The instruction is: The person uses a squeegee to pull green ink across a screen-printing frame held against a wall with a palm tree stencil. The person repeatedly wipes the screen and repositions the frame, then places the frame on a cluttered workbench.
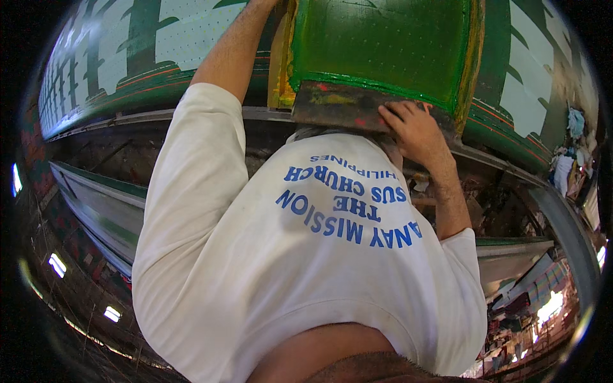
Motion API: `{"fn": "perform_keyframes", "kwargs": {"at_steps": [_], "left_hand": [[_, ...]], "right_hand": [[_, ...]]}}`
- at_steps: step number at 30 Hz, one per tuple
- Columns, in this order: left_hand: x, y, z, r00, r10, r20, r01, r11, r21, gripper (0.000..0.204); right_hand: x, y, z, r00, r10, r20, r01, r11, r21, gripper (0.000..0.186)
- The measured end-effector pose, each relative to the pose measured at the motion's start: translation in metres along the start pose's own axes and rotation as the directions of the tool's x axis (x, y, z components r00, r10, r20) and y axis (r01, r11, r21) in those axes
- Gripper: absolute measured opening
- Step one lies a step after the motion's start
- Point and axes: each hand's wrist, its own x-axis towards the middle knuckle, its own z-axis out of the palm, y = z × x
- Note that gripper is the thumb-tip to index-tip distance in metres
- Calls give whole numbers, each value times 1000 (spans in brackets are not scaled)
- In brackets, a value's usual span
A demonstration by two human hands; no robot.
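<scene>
Right hand (415, 127) grasping green, paint-stained screen frame (383, 51) at its edge, left hand out of view

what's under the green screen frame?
Printed green-and-white fabric runs along the long table on both sides of the green screen frame. The patch directly beneath it is covered. Right hand grips its near edge.

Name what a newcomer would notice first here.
The white T-shirt with blue lettering fills the centre. Above it, the right hand grips the paint-smeared lower edge of a green screen frame at top centre, over long green-and-white printed cloth running off left.
</scene>
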Motion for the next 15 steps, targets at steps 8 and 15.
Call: {"fn": "perform_keyframes", "kwargs": {"at_steps": [8,15], "left_hand": [[6,21,-17,997,-76,17,77,996,-46,36],[9,47,-44,898,-422,124,439,875,-205,42]], "right_hand": [[54,0,-21,847,511,148,-507,859,-69,42],[48,4,-38,850,514,112,-510,858,-66,36]]}}
